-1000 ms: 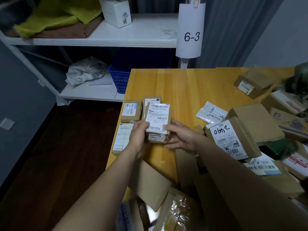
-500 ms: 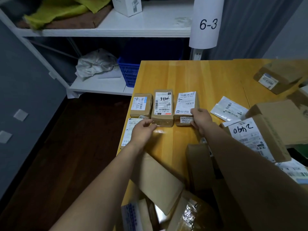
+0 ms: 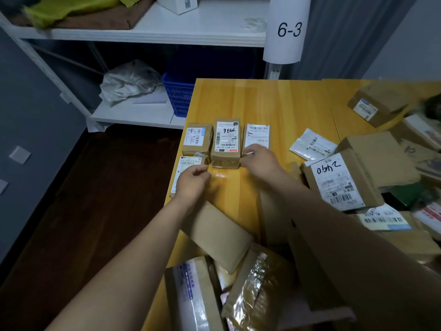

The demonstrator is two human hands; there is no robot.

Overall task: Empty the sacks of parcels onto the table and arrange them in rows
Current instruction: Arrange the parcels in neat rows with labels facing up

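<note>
Wooden table (image 3: pixel 274 103): left hand (image 3: pixel 192 183) loosely curled, empty; right hand (image 3: pixel 261 161) covers labelled parcel (image 3: pixel 257 136) (grip unclear); white shelf (image 3: pixel 210 27) behind table.

White shelf rack (image 3: pixel 202 22), yellow-green cloth (image 3: pixel 71 5) and small white box (image 3: pixel 177 3) on its top board, crumpled white bag (image 3: pixel 130 80) and blue basket (image 3: pixel 179 96) on its lower board, "6-3" sign (image 3: pixel 287 29) on its right post, dark wood floor (image 3: pixel 95 211) below.

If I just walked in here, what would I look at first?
Probably the right hand touching the last of three small parcels lined up near the left edge of the table, with the left hand beside it. Then the big white 6-3 sign up by the shelf, and the messy heap of brown boxes on the table's right.
</note>
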